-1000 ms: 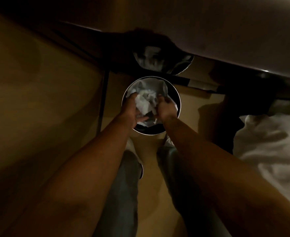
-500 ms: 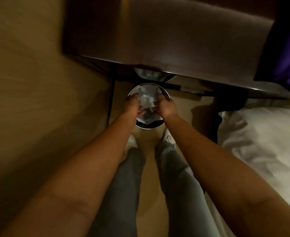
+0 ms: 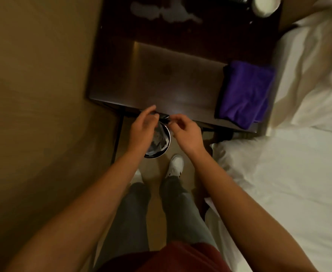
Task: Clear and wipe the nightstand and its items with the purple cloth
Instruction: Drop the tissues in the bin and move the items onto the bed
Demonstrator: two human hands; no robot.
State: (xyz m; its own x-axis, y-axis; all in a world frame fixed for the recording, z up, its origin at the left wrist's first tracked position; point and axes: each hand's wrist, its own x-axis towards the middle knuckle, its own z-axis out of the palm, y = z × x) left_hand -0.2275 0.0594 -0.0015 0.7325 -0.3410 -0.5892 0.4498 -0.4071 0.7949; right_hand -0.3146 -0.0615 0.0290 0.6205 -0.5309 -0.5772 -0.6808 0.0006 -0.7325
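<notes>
Purple and soft, the cloth point(image 3: 245, 94) lies folded at the nightstand's point(image 3: 161, 79) front right corner, and we think our empty, loose left hand point(image 3: 142, 127) and right hand point(image 3: 187, 132) can easily bunch it.

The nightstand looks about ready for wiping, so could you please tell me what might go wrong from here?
1. The white cup stands at the nightstand far right corner; a wide sweep with the purple cloth could knock it off.
2. The pale smear near the back lies in dim light and may be missed.
3. The bin sits by the feet and could be kicked.
</notes>
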